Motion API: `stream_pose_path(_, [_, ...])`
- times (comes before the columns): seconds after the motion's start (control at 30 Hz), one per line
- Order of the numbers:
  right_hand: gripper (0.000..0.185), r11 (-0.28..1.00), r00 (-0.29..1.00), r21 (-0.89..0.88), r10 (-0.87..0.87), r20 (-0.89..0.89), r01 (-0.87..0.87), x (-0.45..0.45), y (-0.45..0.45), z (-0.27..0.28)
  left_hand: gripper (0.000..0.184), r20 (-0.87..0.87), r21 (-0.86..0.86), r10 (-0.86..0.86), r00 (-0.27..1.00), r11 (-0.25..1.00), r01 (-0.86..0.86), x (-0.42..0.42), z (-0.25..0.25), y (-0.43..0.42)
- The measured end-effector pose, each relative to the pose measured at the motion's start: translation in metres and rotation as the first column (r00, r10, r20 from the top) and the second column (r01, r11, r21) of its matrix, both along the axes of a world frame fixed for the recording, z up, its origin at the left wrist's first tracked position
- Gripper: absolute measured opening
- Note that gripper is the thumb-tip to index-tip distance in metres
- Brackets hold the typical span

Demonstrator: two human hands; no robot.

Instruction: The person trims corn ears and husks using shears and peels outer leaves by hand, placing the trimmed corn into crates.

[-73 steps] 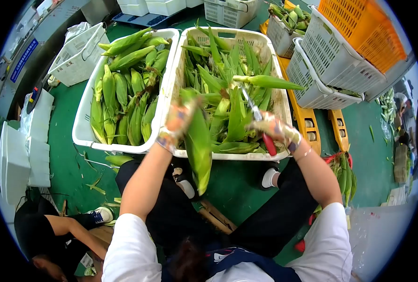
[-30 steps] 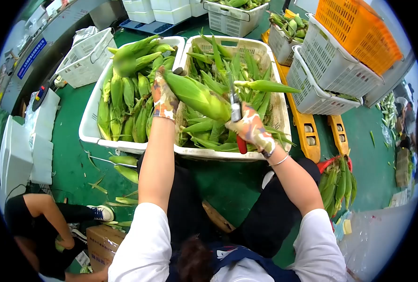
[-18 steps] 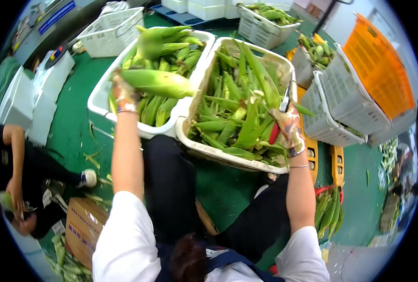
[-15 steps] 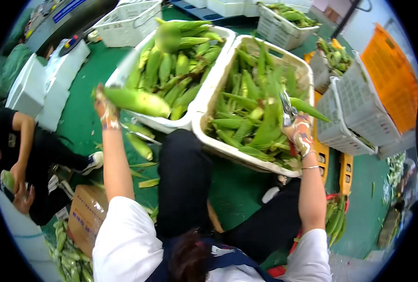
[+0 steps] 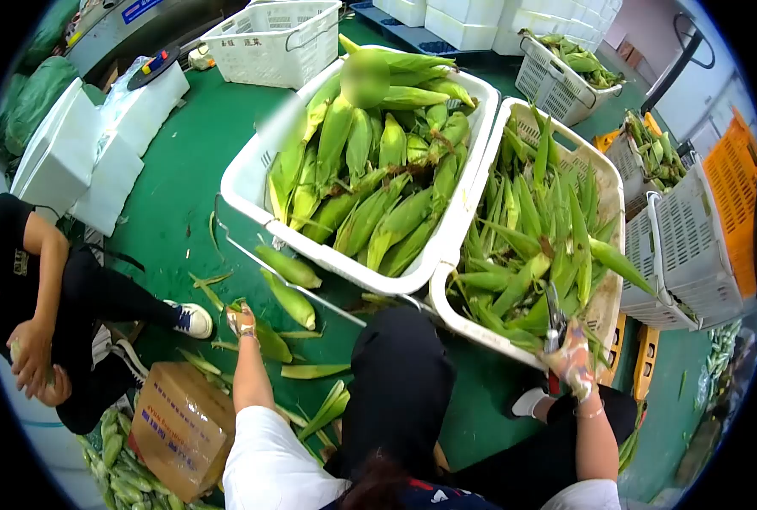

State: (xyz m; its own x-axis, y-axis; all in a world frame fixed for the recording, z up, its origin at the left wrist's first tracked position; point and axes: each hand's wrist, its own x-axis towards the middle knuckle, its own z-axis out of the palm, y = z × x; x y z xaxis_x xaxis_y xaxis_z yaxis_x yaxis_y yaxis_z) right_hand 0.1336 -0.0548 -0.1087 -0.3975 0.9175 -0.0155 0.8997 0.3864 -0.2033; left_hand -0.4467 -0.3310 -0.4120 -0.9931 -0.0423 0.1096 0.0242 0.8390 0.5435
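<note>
An ear of corn [image 5: 271, 342] sits at the fingers of your left hand [image 5: 241, 321], whose grip I cannot tell. Your right hand [image 5: 571, 364] is closed around a metal tool [image 5: 555, 323] by the husk crate's [image 5: 489, 337] near edge. Husks litter the green floor [image 5: 174, 212]; a thin rod [image 5: 334, 307] separates your left hand from the corn crate's [image 5: 332, 259] near edge. A person [image 5: 98, 285] sits beside a cardboard box [image 5: 183, 433].
</note>
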Motion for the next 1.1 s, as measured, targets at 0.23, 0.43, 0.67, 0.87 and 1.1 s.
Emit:
stream_pose_path(0.23, [0.059,0.965,0.988,-0.22,-0.149,-0.029,0.14,-0.015,0.009,0.016,0.037,-0.618,0.589,-0.203,0.759,0.52,0.619,-0.032,0.236,0.205])
stream_pose_path(0.43, [0.057,0.967,0.987,-0.239,-0.116,-0.109,0.087,-0.016,0.021,0.011,0.057,-0.004,-0.165,-0.687,0.727,0.717,0.677,-0.019,0.215,0.408])
stream_pose_path(0.67, [0.07,0.969,0.991,-0.246,-0.051,-0.121,0.02,0.016,0.014,0.048,0.067,0.135,0.143,-0.668,0.732,0.744,0.653,-0.019,0.191,0.404])
stream_pose_path(0.87, [0.074,0.979,0.918,-0.154,0.06,-0.393,-0.131,-0.002,0.034,0.084,0.057,-0.233,-0.562,-0.972,0.008,0.141,0.815,0.143,0.375,0.333])
stream_pose_path(1.1, [0.077,0.853,0.598,-0.404,-0.142,-0.789,-0.331,-0.012,0.051,0.09,0.042,-0.304,-0.764,-0.538,-0.786,-0.355,0.538,0.324,0.404,0.333])
